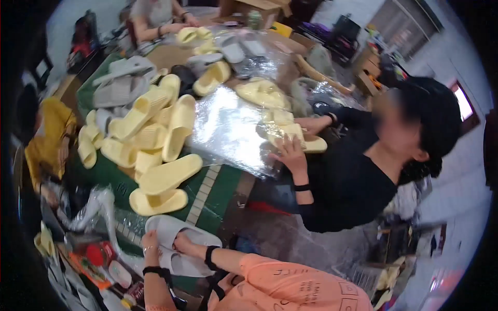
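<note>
A pair of light grey slippers (205,237) lies at the near edge of the table, in front of my body, one slipper above the other in the picture. My left hand (150,242) grips their left ends with curled fingers. My right hand (185,245) comes in from the right and closes on the pair near the middle, its fingertips partly hidden by the slippers. Just beyond lie pale yellow slippers (171,175) in a loose heap. Black bands circle both my wrists.
Clear plastic sheets (228,127) cover the table's middle. At right, a co-worker's hands (291,154) handle yellow slippers. Other people sit at the far side and left. More grey slippers (122,90) are piled far left; a red-lidded jar (99,254) and clear plastic wrap (98,210) stand near left.
</note>
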